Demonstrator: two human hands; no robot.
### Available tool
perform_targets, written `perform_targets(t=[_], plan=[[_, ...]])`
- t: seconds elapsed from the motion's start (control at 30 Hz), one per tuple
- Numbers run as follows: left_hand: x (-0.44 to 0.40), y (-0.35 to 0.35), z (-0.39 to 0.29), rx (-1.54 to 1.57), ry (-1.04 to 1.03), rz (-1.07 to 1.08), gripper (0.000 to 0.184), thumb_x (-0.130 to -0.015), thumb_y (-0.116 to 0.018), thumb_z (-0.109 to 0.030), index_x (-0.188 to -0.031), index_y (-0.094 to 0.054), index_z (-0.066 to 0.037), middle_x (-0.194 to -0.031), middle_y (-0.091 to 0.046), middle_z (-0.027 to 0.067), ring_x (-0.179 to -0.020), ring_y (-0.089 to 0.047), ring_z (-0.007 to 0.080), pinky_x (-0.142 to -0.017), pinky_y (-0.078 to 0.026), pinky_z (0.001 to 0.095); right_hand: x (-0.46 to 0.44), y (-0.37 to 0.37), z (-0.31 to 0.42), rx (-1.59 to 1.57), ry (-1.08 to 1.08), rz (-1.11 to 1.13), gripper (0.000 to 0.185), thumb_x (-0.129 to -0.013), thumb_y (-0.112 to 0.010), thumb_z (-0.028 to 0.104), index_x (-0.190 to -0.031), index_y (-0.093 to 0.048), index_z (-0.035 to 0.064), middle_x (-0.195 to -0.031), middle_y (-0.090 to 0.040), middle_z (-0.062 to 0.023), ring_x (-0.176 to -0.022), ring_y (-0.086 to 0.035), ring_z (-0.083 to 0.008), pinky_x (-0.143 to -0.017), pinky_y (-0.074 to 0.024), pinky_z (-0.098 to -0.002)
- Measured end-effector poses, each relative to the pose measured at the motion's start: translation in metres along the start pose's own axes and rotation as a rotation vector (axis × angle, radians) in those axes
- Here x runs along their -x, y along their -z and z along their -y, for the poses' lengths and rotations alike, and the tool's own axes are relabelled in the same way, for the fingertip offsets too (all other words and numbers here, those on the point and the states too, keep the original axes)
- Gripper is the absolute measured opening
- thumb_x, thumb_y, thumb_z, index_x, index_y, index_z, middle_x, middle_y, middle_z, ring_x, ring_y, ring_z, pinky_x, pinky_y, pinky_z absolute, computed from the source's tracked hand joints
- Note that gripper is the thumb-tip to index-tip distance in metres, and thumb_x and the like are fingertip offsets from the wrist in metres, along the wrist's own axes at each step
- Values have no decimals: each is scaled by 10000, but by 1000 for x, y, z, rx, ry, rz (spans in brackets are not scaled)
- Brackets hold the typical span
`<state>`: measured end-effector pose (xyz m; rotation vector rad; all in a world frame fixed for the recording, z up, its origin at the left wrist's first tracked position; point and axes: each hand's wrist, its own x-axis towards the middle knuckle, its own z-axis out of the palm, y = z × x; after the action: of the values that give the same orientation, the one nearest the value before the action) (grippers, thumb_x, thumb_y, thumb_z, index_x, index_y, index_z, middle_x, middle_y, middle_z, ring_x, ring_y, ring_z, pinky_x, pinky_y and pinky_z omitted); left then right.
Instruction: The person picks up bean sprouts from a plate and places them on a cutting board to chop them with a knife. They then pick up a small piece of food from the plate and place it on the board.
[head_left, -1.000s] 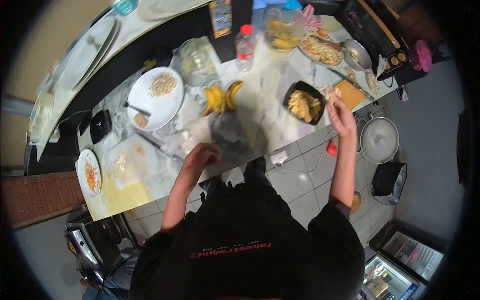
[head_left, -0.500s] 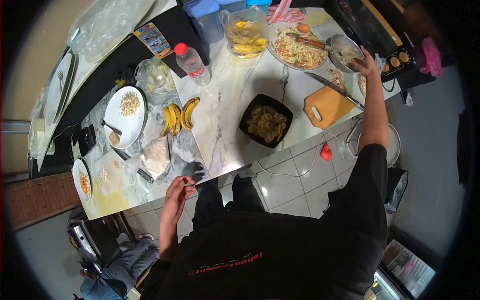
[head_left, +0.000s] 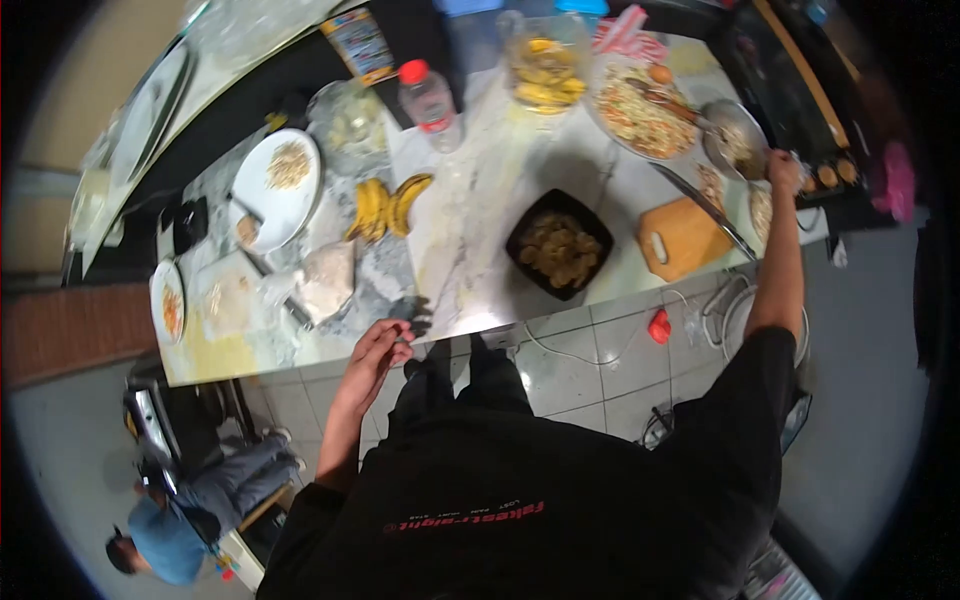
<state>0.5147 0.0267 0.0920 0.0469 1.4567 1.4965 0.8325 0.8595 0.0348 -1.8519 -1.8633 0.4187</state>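
Note:
My right hand (head_left: pixel 785 172) is closed at the near right rim of a metal bowl (head_left: pixel 718 150) with pale food inside; blur hides the fingertips. The bowl stands beside a large plate (head_left: pixel 607 125) of shredded vegetables, where a wooden spoon (head_left: pixel 668 106) and an egg (head_left: pixel 660 74) lie. Loosely bent, my left hand (head_left: pixel 376 355) hovers at the counter's front edge, with nothing visible in it. Nearest to it is a bag of pale powder (head_left: pixel 328 280). A square black bowl (head_left: pixel 518 247) of sliced pieces sits between the hands.
A knife (head_left: pixel 705 210) lies across an orange cutting board (head_left: pixel 680 240). Bananas (head_left: pixel 372 208), a red-capped bottle (head_left: pixel 430 105) and a clear container of bananas (head_left: pixel 548 80) stand further back. White plates (head_left: pixel 308 190) fill the left. A seated person (head_left: pixel 175 535) is at lower left.
My view has shifted, so the counter appears further right. My right hand has come slightly nearer along the metal bowl's rim, and the bowl looks less tilted. My left hand still hovers, fingers bent.

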Motion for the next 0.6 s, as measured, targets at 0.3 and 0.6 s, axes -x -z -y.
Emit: perform_targets(t=[0.3, 0.6], plan=[[21, 33, 5, 53, -39, -10, 296, -1100, -507, -247, -1287, -572, -27, -1108, -617, 54, -957, -604, 140, -883, -479, 291, 53, 20, 65, -253, 472, -183, 355, -921, -755, 238, -1200, -694, 28, -1015, -724, -63, -924, -653, -150, -857, -514, -308], [35, 92, 17, 97, -85, 7, 204, -1100, -534, -230, -1154, -625, -55, -986, -608, -5, -888, -561, 69, -810, -466, 238, 535, -26, 221, -544, 982, 634, 92, -971, -666, 17, -1062, -682, 28, -1014, -696, -50, -939, -675, -158, -860, -535, -313]])
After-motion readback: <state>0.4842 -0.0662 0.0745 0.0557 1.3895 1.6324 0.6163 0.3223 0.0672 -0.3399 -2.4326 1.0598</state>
